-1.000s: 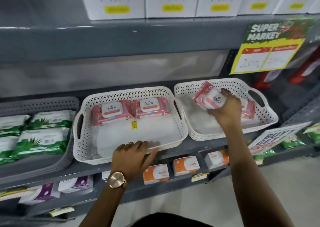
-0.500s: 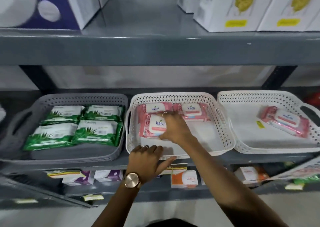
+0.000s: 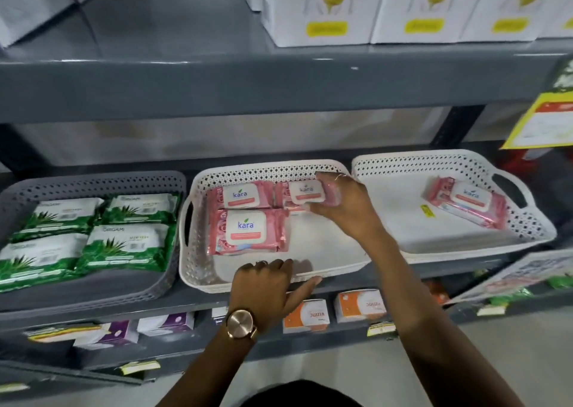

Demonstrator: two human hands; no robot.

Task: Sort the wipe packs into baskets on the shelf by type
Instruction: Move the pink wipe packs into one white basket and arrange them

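Note:
Three baskets stand side by side on the grey shelf. The grey basket (image 3: 93, 179) on the left holds several green wipe packs (image 3: 124, 245). The middle white basket (image 3: 198, 270) holds three pink Kara packs: back left (image 3: 240, 194), front left (image 3: 246, 231) and back right (image 3: 305, 191). My right hand (image 3: 344, 205) grips the right end of the back right pack. My left hand (image 3: 266, 285), with a watch on its wrist, grips the middle basket's front rim. One pink pack (image 3: 468, 200) lies in the right white basket (image 3: 527, 233).
White boxes (image 3: 316, 9) with yellow labels stand on the shelf above. Orange boxes (image 3: 310, 315) and purple-and-white boxes (image 3: 167, 323) fill the shelf below. A yellow price sign (image 3: 545, 121) hangs at the upper right. The grey shelf beam (image 3: 217, 87) runs overhead.
My right hand carried a pink pack from the right basket, laid it at the front left of the middle basket, then moved to the back right pack. My left hand stayed on the rim.

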